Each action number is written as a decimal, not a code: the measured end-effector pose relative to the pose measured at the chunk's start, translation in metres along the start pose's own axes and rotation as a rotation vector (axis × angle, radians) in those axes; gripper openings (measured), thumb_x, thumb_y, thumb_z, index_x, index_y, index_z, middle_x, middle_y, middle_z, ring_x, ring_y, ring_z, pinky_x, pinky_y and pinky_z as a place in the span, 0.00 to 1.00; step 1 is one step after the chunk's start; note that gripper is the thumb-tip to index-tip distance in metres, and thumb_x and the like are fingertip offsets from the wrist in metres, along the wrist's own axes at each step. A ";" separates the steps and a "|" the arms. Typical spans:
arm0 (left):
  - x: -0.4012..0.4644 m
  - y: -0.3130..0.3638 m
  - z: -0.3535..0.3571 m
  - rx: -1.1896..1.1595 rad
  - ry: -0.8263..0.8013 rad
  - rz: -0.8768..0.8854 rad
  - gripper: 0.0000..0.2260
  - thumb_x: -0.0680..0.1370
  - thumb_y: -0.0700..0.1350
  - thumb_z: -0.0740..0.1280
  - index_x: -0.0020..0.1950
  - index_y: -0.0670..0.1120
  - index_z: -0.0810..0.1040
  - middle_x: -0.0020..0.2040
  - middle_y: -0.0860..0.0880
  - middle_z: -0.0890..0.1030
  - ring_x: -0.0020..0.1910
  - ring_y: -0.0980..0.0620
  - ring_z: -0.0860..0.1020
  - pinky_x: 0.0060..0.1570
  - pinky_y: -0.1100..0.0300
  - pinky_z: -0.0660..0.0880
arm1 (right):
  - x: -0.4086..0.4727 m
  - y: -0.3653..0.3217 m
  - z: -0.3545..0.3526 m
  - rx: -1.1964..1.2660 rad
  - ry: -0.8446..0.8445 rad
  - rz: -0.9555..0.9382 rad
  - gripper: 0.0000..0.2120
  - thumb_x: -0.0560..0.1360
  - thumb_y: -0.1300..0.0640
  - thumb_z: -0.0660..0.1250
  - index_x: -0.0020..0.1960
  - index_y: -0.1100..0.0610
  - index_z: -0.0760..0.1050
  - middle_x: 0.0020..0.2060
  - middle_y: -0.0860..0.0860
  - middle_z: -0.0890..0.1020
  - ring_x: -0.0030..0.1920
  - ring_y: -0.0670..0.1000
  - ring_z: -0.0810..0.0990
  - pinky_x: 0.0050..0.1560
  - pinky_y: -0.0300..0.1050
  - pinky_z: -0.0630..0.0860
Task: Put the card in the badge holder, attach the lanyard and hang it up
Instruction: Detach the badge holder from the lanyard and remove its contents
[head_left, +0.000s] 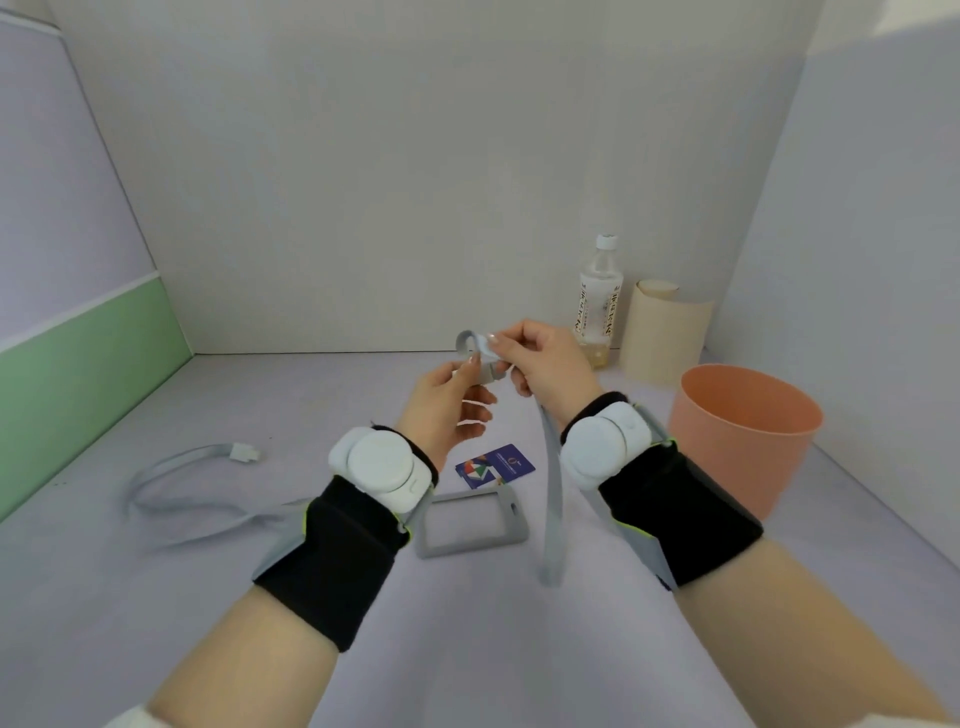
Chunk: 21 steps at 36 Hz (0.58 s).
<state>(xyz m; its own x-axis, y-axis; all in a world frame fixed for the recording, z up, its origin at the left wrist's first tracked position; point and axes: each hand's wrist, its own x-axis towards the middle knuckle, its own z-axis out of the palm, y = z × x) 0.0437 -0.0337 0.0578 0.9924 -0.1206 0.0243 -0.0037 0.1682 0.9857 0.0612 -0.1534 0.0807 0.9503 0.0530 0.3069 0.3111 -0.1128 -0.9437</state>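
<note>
1. The lanyard (551, 499) hangs from both hands at centre frame, its strap running down toward lower centre; its other end lies at left.
2. The badge holder (470, 525) lies flat below the hands, nearer the left hand (441, 410).
3. The card (494, 465) lies just above it, not yet inserted.
4. The left hand and right hand (545, 364) both pinch the lanyard's end, fingers closed on it.

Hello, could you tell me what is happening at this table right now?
A person is working on a grey lanyard with both hands raised above the table. The left hand and right hand pinch its looped end together, while the strap hangs down to the table. The blue card and the empty grey badge holder lie flat below, side by side and apart, so the card is not yet inside.
</note>
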 end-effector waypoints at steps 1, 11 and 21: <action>0.001 0.000 0.002 -0.031 0.006 -0.011 0.13 0.80 0.51 0.57 0.43 0.45 0.75 0.32 0.49 0.72 0.23 0.56 0.69 0.23 0.66 0.67 | -0.001 0.001 0.002 -0.001 -0.012 -0.019 0.09 0.75 0.62 0.64 0.35 0.56 0.72 0.28 0.52 0.73 0.18 0.40 0.68 0.21 0.30 0.63; 0.001 0.002 0.008 -0.062 0.016 -0.045 0.16 0.79 0.54 0.56 0.44 0.44 0.74 0.29 0.50 0.67 0.25 0.55 0.64 0.23 0.65 0.63 | -0.014 0.010 0.006 -0.093 -0.132 -0.088 0.05 0.73 0.65 0.65 0.40 0.61 0.77 0.28 0.50 0.76 0.21 0.39 0.71 0.24 0.29 0.64; 0.012 0.005 -0.005 -0.023 0.159 0.009 0.13 0.80 0.45 0.52 0.43 0.45 0.74 0.29 0.50 0.68 0.20 0.58 0.63 0.20 0.67 0.58 | -0.014 0.017 -0.016 -0.096 -0.206 0.036 0.09 0.72 0.62 0.68 0.41 0.54 0.69 0.28 0.50 0.78 0.20 0.42 0.68 0.22 0.33 0.65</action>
<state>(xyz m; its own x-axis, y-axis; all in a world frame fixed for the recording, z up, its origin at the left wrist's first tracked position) 0.0561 -0.0297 0.0617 0.9993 0.0366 0.0043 -0.0112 0.1916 0.9814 0.0538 -0.1716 0.0623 0.9407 0.2474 0.2320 0.2861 -0.2114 -0.9346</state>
